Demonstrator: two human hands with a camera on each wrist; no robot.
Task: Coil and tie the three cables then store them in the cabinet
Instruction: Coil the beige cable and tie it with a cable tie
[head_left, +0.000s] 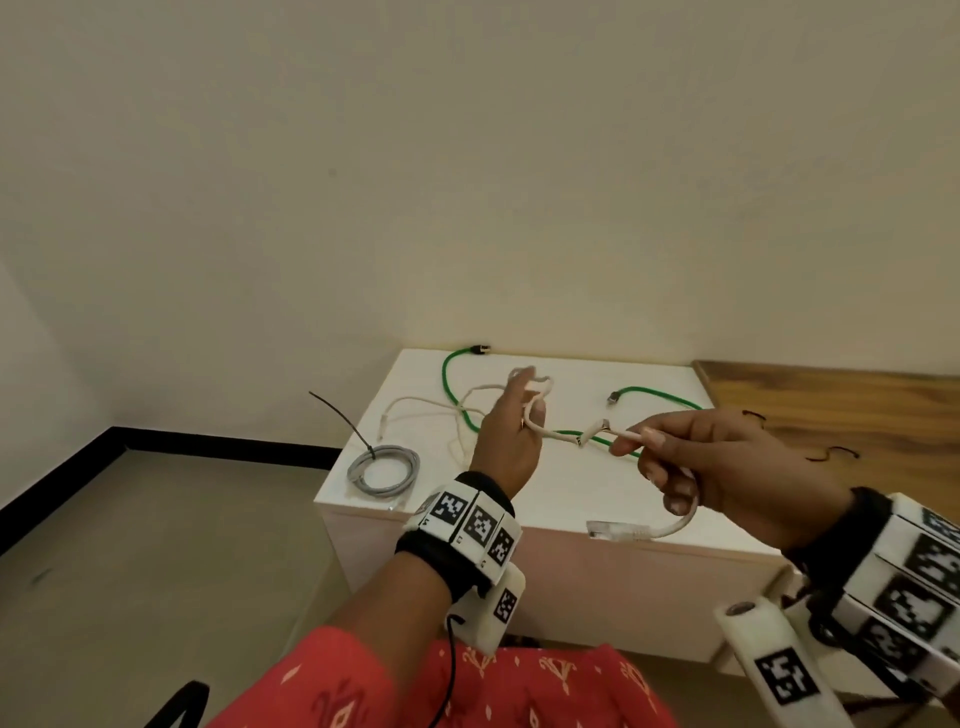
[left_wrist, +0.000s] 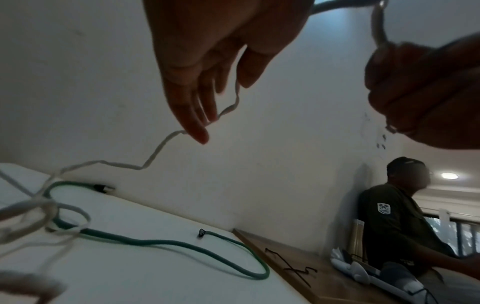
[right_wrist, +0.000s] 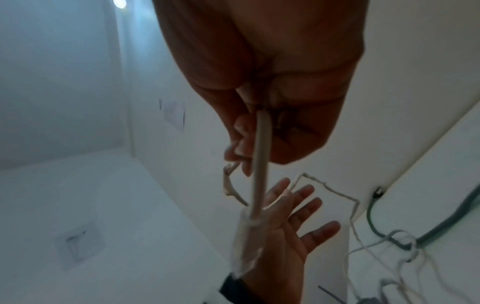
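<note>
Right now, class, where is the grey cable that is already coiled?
In the head view, the grey cable lies coiled at the white cabinet's front left corner, left of the left hand.

Left hand bare; black fabric band round left wrist, ring of white blocks on it, each block with black-and-white square marker. White housing under wrist, one more marker on its side; thin black cable hangs from it. Right hand bare; black band, larger stack of white marker blocks on right wrist, white bar with marker and round dark screw head at its end. Red garment, orange-and-cream motifs.
</note>
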